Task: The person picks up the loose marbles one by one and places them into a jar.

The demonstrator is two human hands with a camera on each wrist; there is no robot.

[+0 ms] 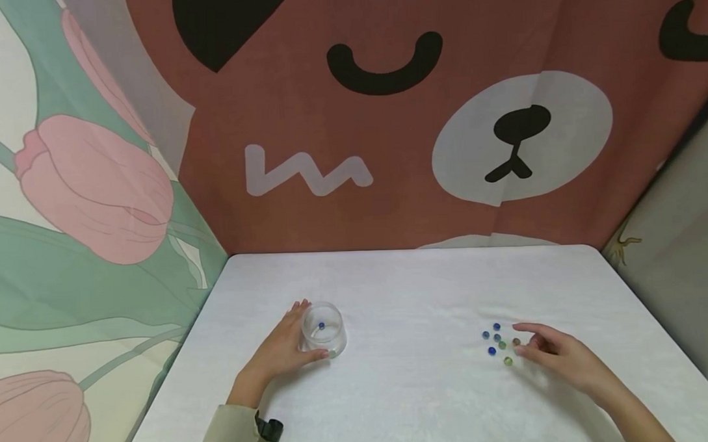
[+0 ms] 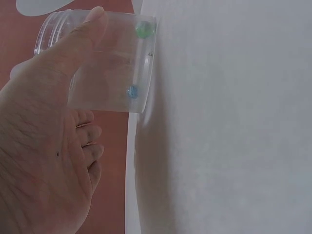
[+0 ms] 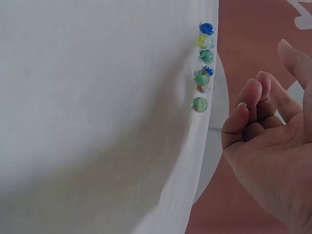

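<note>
Plainly, at the left of the white tabletop a pale sleeve and a black wrist strap lead up to the person's left hand, whose fingers curve round a clear jar, thumb on the near side and the rest on its far-left side. The jar stands upright on the tabletop, its threaded mouth upward. Two marbles lie inside on the bottom, apart from each other: a green marble nearer the thumb and a blue marble farther from it.

Well to the right of the jar, a loose cluster of seven marbles sits on the bare tabletop, in blues, greens, a yellowish one and a reddish-brown one. The person's right hand hovers at the cluster's right edge, index finger and thumb parted by a small gap, the reddish-brown marble showing between them. The other fingers curl loosely inward, and nothing shows in that hand's hold.
</note>
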